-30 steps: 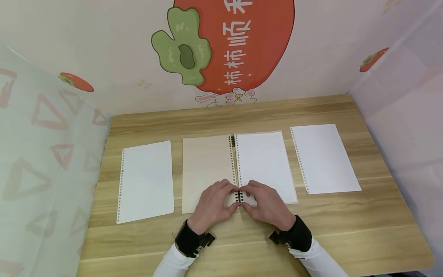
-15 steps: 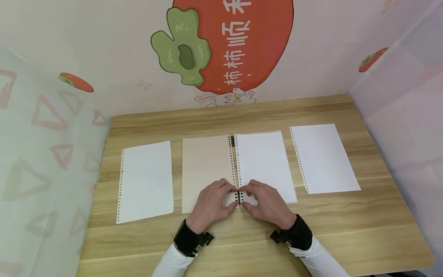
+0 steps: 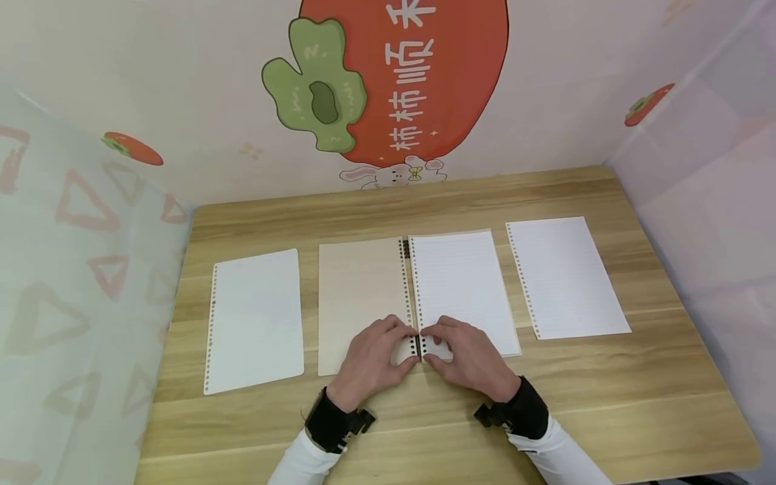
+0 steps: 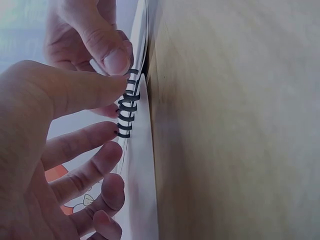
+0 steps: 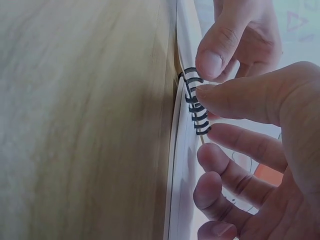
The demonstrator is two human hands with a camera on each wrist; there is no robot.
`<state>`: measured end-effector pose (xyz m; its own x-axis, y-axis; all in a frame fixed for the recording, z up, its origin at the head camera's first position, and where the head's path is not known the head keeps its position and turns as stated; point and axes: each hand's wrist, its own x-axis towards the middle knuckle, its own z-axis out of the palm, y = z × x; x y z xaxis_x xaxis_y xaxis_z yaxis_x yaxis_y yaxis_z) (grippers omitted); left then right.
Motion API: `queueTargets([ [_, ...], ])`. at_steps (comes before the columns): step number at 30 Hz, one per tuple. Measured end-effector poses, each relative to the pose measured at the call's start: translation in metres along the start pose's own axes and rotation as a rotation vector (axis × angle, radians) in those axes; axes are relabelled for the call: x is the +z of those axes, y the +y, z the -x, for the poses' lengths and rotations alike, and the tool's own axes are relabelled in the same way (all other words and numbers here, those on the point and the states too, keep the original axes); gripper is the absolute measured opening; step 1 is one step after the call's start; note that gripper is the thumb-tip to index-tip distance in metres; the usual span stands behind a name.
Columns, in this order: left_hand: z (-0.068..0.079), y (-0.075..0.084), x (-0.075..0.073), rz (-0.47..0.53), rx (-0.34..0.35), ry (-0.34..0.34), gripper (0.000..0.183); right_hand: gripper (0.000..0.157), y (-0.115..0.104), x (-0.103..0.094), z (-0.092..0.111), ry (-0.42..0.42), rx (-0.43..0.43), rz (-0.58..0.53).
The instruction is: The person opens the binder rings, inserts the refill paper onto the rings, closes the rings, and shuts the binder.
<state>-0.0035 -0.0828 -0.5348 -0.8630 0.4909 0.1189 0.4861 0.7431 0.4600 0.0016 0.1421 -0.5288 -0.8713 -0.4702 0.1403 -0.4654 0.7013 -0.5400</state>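
Observation:
A loose-leaf notebook lies open on the table, its tan cover (image 3: pixel 360 283) on the left and a white lined page (image 3: pixel 463 289) on the right. Black binder rings (image 4: pixel 128 107) run through the punched holes at the near end of the spine; another short set of black rings (image 3: pixel 407 248) shows at the far end. My left hand (image 3: pixel 372 353) pinches the near rings from the left with thumb and index finger. Opposite it, my right hand (image 3: pixel 471 353) pinches the same rings from the right. In both wrist views the remaining fingers are loosely bent beside the spine.
One loose punched sheet (image 3: pixel 254 320) lies left of the notebook, another loose sheet (image 3: pixel 566 279) to its right. The wooden table (image 3: pixel 418 438) meets printed walls at the back and sides.
Both hands keep their places at the near rings, with barely any finger movement. The head view has tilted very slightly.

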Motion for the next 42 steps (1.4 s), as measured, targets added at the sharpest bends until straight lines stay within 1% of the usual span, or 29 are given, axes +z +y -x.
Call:
queueTargets([
  [5, 0.001, -0.001, -0.001, -0.004, -0.009, 0.002, 0.037, 0.034, 0.001, 0.001, 0.001, 0.011, 0.004, -0.003],
  [13, 0.001, -0.002, -0.004, 0.021, 0.005, 0.025, 0.039, 0.038, 0.003, 0.001, -0.001, 0.007, 0.006, -0.008],
  [20, -0.007, -0.001, -0.005, 0.027, 0.034, 0.048, 0.041, 0.042, 0.009, -0.007, -0.002, 0.031, 0.034, -0.063],
  [23, -0.013, 0.001, -0.009, 0.054, 0.044, 0.040, 0.042, 0.044, 0.014, -0.013, -0.003, 0.044, 0.033, -0.067],
  [26, -0.021, 0.004, -0.011, 0.098, 0.054, 0.008, 0.042, 0.045, 0.019, -0.019, -0.005, 0.058, 0.033, -0.067],
  [29, -0.032, 0.008, -0.012, 0.125, 0.078, -0.025, 0.041, 0.046, 0.026, -0.027, -0.006, 0.079, 0.039, -0.065],
  [32, -0.044, 0.015, -0.013, 0.117, 0.113, -0.030, 0.040, 0.045, 0.033, -0.035, -0.007, 0.098, 0.050, -0.053],
  [36, -0.058, 0.022, -0.015, 0.077, 0.158, -0.027, 0.038, 0.044, 0.042, -0.045, -0.006, 0.114, 0.082, -0.052],
  [39, -0.066, 0.027, -0.017, 0.058, 0.172, -0.045, 0.038, 0.043, 0.048, -0.051, -0.006, 0.130, 0.109, -0.089],
  [42, -0.072, 0.032, -0.018, 0.063, 0.178, -0.081, 0.039, 0.043, 0.055, -0.058, -0.005, 0.155, 0.137, -0.129],
])
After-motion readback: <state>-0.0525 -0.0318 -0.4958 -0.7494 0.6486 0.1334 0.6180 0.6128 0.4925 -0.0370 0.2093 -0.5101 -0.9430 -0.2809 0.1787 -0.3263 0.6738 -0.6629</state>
